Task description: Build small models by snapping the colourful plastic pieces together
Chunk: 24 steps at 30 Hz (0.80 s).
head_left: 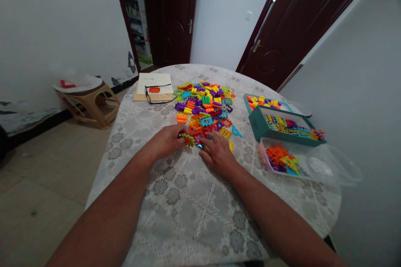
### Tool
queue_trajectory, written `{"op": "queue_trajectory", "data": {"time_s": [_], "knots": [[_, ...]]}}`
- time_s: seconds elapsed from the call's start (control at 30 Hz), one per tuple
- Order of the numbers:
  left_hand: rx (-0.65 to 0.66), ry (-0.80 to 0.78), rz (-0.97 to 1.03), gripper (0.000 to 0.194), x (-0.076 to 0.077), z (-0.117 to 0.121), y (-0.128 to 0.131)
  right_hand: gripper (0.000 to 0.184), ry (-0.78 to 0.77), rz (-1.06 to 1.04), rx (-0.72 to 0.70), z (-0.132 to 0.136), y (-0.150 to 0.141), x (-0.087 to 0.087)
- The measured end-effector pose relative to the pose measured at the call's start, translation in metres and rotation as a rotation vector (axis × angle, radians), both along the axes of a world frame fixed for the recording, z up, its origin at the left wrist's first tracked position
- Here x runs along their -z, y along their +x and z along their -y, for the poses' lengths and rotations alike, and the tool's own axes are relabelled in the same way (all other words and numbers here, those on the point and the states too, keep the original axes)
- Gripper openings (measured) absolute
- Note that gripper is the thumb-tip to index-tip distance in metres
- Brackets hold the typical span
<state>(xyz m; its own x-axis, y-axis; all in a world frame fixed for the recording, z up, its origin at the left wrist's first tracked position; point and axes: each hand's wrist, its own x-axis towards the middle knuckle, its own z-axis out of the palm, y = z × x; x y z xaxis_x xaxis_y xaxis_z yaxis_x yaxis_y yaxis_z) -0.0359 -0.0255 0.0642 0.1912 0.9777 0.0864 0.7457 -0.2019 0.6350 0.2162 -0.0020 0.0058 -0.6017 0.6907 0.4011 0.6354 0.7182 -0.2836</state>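
A heap of colourful plastic building pieces (203, 108) lies mid-table, in purple, yellow, orange, blue, green and red. At its near left edge my left hand (169, 141) is closed around a green toothed building piece (188, 139) with some red or orange beside it. My right hand (219, 152) rests at the near right edge of the heap, fingers spread and touching pieces there. A yellow square piece (225, 133) and a blue triangular piece (236, 131) lie just beyond the right hand. What sits under the right fingertips is partly hidden.
Right of the heap stand a teal box of sorted pieces (255, 123), another teal tray (247, 101) behind it, and a clear plastic container (265, 156) with pieces. Black glasses (159, 103) lie on papers (153, 77) at the back left. A plastic stool (94, 104) stands beside the table.
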Motion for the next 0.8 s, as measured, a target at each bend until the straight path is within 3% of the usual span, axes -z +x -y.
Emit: {"op": "queue_trajectory", "data": {"time_s": [0.13,0.3,0.57,0.67,0.8], "knots": [[0.021,-0.005,0.050,0.015,0.005,0.000,0.007,0.032,0.004,-0.008,0.049,-0.027,0.011,0.013],[0.033,-0.033,0.093,0.013,0.013,0.002,0.026,0.021,0.019,-0.014,0.226,-0.050,0.027,0.016],[0.074,-0.074,0.111,0.015,0.011,0.004,0.032,0.017,0.170,-0.258,0.268,-0.040,0.025,0.001],[0.071,-0.085,0.121,0.013,0.012,0.003,0.029,0.016,0.187,-0.370,0.182,-0.027,0.021,-0.010],[0.074,-0.102,0.105,0.016,0.012,0.004,0.029,0.016,0.064,-0.336,-0.041,-0.010,0.013,-0.016]]}}
